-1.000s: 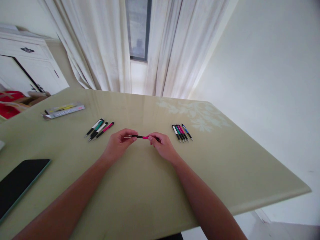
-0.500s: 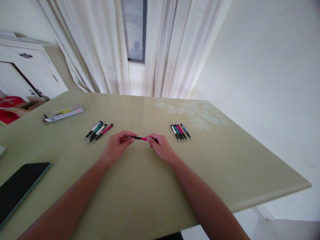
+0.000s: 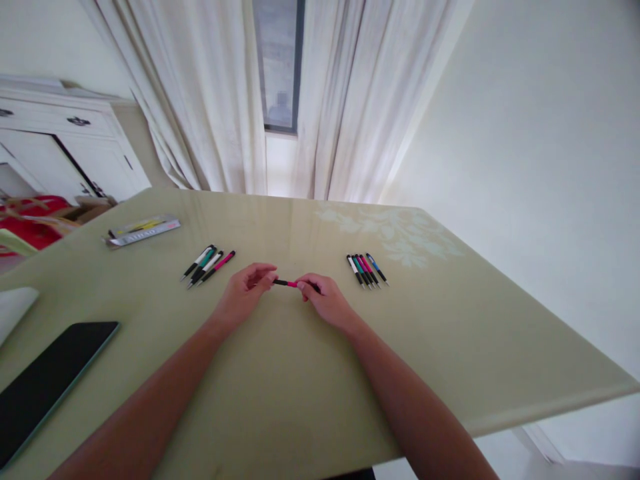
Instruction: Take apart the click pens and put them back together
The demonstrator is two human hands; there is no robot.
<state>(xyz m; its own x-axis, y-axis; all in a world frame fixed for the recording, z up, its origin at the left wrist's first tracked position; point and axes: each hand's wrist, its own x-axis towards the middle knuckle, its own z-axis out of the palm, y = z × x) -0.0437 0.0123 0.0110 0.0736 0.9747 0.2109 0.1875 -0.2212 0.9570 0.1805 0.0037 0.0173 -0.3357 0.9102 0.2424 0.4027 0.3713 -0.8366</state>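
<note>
A pink and black pen (image 3: pixel 291 284) is held level between my two hands above the middle of the table. My left hand (image 3: pixel 249 288) pinches its black end between thumb and fingers. Around the pink end, my right hand (image 3: pixel 325 295) is closed, hiding part of the barrel. Left of my hands lie several loose pens (image 3: pixel 206 265) in white, green and pink with black grips. To the right, several more pens (image 3: pixel 364 271) lie side by side, the blue one at the outer edge, tips toward me.
A long pen box (image 3: pixel 145 231) lies at the table's far left. A dark tablet (image 3: pixel 50 373) rests at the near left, with a white object (image 3: pixel 15 308) behind it. The table's edge (image 3: pixel 560 403) runs along the right. Curtains and a cabinet stand beyond.
The view has shifted slightly, so everything sits a little further right and lower. Both hands keep hold of the pen, and the pens on the table stay put.
</note>
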